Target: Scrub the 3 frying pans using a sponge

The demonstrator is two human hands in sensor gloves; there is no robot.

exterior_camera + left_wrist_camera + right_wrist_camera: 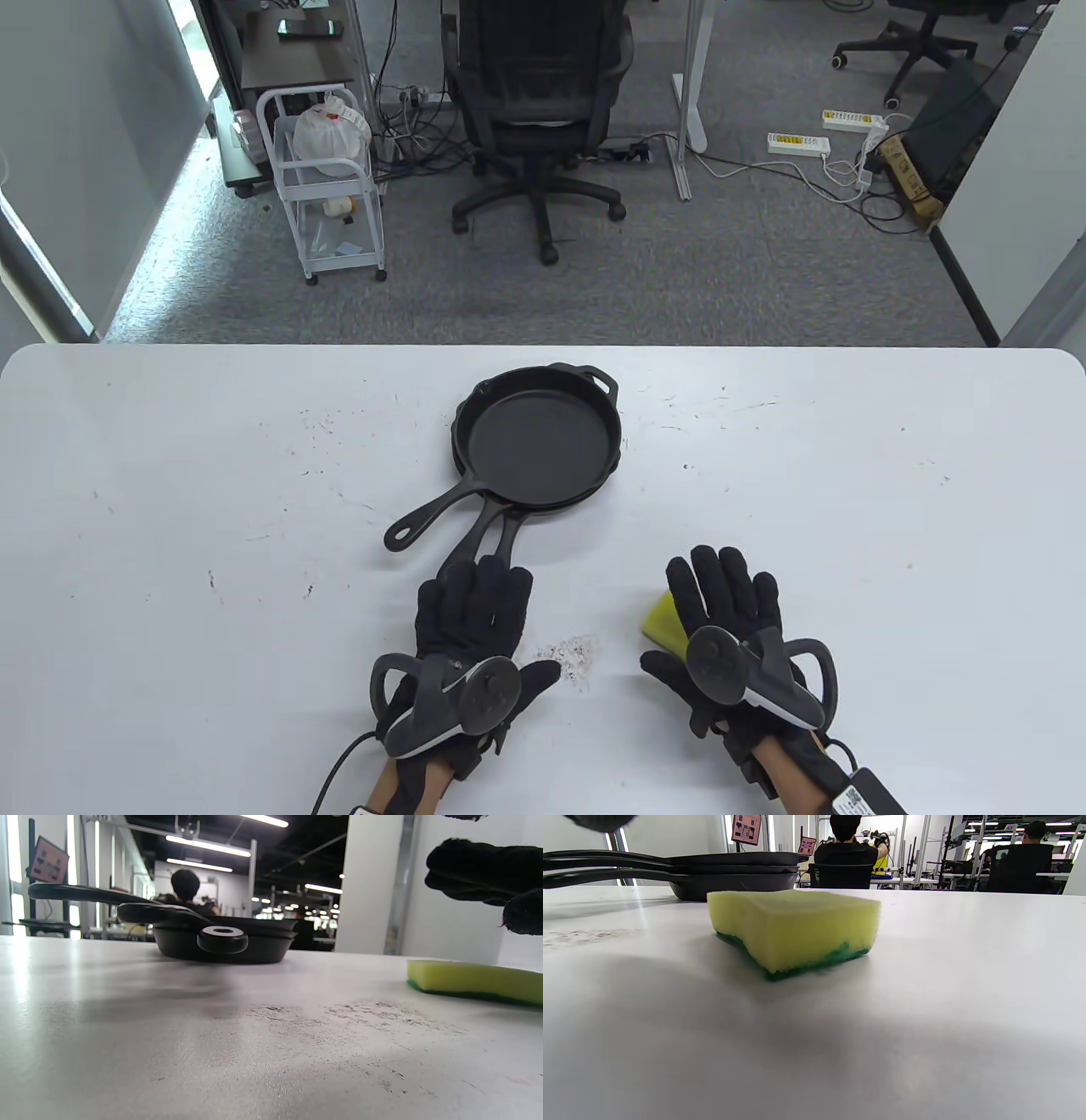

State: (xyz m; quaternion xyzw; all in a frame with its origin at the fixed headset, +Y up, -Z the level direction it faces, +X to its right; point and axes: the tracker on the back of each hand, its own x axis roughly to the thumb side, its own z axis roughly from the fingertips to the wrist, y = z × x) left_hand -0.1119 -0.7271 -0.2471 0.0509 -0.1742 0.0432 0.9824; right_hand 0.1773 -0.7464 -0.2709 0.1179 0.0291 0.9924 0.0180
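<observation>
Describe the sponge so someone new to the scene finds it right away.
Start at the white table and find the stack of black frying pans near its middle. Nearer the person and to the right, under the fingers of the right hand, lies the sponge. It is the only bright thing there: yellow foam on top, green scrub layer underneath.

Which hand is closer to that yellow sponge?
Right. The right hand hovers directly over the sponge, fingers straight. The left hand lies flat further away, by the pan handles.
</observation>
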